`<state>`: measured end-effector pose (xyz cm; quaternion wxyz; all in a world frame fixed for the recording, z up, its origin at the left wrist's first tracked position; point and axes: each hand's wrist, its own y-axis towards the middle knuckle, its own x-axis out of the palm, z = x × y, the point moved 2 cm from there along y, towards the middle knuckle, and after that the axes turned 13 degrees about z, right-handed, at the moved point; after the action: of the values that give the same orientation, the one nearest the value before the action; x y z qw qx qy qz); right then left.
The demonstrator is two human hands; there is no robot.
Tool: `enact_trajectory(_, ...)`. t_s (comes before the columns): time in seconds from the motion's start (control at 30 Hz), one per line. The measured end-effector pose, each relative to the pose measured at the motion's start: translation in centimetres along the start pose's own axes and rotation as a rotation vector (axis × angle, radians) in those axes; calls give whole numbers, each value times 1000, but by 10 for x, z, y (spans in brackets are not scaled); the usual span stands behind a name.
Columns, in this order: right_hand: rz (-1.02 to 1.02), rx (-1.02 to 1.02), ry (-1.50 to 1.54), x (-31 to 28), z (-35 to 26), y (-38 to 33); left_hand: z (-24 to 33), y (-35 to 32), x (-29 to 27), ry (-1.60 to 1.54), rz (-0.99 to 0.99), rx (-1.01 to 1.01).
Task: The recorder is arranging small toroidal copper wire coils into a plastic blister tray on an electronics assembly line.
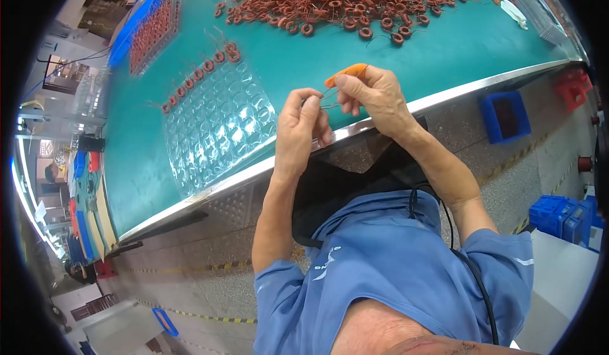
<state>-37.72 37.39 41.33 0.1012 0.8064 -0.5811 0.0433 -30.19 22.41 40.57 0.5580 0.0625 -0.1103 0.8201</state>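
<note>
My right hand [379, 101] is closed around an orange-handled tool [346, 74] whose working end I cannot make out. Beside it, over the table's front edge, my left hand [297, 121] pinches thin wires [329, 98] that show in the gap between the hands. Whatever they are fixed to is hidden by the fingers. Left of my hands lies a clear plastic blister tray [219, 126] with round pockets. Several copper-coloured ring coils [198, 74] with wire leads sit in a line along its far side.
A big heap of ring coils [330, 3] covers the far part of the green table [143, 164]. At far left a filled coil tray [154, 34] stands near a blue bin [136, 25]. Stacked clear trays [539, 12] lie at far right. A blue crate [505, 117] rests on the floor.
</note>
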Motion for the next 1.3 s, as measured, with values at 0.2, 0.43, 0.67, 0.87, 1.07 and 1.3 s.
enact_trajectory(0.2,-42,120,34,-3,-8,3,6,-6,-5,647,-23,630)
enact_trajectory(0.43,-128,118,104,-1,-12,-11,0,-23,-6,7,-292,123)
enact_trajectory(0.67,60,-290,-139,7,-29,-35,3,-35,-1,20,-245,243)
enact_trajectory(0.87,86,-200,51,10,-36,-43,6,-39,4,131,-165,366)
enact_trajectory(1.07,-3,-498,-292,14,-40,-36,5,-38,-2,55,-115,224)
enact_trajectory(1.3,231,-191,-72,8,-12,-39,-1,-23,-10,67,-6,210)
